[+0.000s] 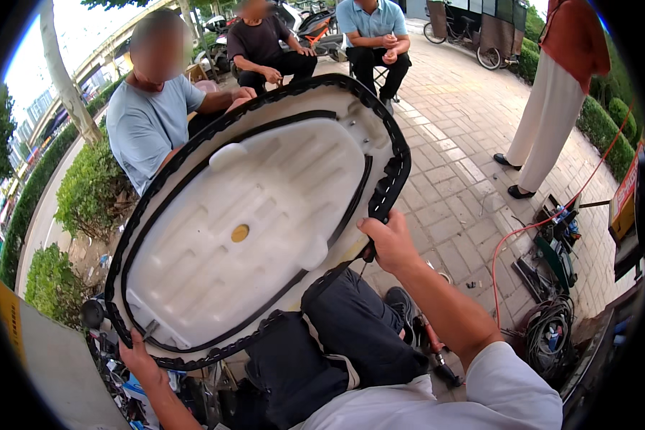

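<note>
Across my lap tilts a large scooter seat (265,179), its underside facing me. The base is off-white plastic with a round yellowish plug (240,233), and a black cover is folded over and fixed along the rim. My left hand (140,358) is closed around its near-left end, beside a small metal piece. At the right edge my right hand (390,242) grips the rim, thumb on the underside. A thin dark shaft shows just below that hand; I cannot make out what it belongs to. My right fingers are mostly hidden behind the seat.
Beyond the seat sits a person in light blue (150,122), hands near its far edge. Two others sit farther back; another stands at right. A red-handled tool (432,337) lies by my shoe. Tools, coiled cable (550,333) and a red hose (496,272) lie at right.
</note>
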The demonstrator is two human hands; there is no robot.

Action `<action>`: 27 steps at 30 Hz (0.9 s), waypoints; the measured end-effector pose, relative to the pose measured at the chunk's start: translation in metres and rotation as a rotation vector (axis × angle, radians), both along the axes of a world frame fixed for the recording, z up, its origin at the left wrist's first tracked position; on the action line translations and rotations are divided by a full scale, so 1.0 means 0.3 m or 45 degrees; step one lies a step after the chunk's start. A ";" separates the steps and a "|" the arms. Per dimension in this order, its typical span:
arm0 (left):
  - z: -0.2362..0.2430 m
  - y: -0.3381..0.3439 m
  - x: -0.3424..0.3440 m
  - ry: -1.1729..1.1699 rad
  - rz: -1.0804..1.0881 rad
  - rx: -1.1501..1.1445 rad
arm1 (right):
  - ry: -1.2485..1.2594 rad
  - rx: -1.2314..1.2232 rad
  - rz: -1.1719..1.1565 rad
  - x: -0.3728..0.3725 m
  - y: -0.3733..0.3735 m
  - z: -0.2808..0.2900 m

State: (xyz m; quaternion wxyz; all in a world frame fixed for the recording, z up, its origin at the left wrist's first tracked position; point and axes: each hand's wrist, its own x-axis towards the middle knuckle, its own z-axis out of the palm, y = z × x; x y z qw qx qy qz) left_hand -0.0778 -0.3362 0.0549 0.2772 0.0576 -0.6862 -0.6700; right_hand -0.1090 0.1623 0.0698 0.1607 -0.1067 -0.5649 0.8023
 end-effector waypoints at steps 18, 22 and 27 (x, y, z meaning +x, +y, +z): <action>0.191 -0.060 0.150 0.164 0.157 0.169 | 0.392 -0.074 -0.069 0.198 -0.009 0.246; 0.156 -0.002 0.064 0.303 0.297 -0.046 | 0.394 -0.031 0.025 0.040 -0.036 0.179; 0.215 -0.025 0.061 0.294 0.239 0.165 | 0.549 -0.102 0.013 0.036 -0.019 0.207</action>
